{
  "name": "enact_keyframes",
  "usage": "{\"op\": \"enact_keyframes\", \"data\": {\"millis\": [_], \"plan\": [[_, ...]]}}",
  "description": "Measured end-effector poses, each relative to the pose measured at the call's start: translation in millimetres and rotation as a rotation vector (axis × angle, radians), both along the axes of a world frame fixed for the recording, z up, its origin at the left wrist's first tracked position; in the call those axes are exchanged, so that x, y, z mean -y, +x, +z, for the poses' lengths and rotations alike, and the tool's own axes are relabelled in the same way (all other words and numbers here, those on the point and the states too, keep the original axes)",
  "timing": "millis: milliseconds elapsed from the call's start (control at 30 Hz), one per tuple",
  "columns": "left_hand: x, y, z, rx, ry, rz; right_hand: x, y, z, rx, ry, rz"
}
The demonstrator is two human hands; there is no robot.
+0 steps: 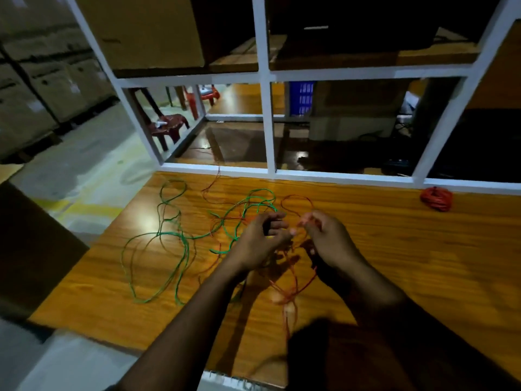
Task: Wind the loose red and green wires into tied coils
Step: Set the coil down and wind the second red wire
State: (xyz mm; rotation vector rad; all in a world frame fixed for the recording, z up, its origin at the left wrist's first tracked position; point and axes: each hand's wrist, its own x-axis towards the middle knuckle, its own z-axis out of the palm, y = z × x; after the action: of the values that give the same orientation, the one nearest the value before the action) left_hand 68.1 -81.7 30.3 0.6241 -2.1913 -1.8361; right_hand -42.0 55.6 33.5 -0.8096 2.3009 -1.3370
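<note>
Loose green wire (158,249) sprawls in big loops over the left half of the wooden table (394,249). Thin red wire (293,289) tangles with it and trails toward me between my forearms. My left hand (259,241) hovers over the middle of the tangle with curled fingers pinching red wire. My right hand (329,238) is close beside it, fingertips pinching a red strand that loops up behind both hands. A finished red coil (436,198) lies at the far right of the table.
A white shelf frame (267,122) rises along the table's far edge. Cardboard boxes (42,88) stand at the left, red plastic chairs (172,127) beyond the frame. The table's left edge drops to the floor.
</note>
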Motion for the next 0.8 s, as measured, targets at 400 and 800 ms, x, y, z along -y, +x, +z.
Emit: {"op": "enact_keyframes", "data": {"millis": [400, 800], "plan": [[15, -38, 34, -0.298, 0.169, -0.066, -19, -25, 44, 0.345, -0.490, -0.162], [-23, -53, 69, -0.557, 0.883, -0.109, -19, -53, 5, 0.776, -0.304, -0.137]]}}
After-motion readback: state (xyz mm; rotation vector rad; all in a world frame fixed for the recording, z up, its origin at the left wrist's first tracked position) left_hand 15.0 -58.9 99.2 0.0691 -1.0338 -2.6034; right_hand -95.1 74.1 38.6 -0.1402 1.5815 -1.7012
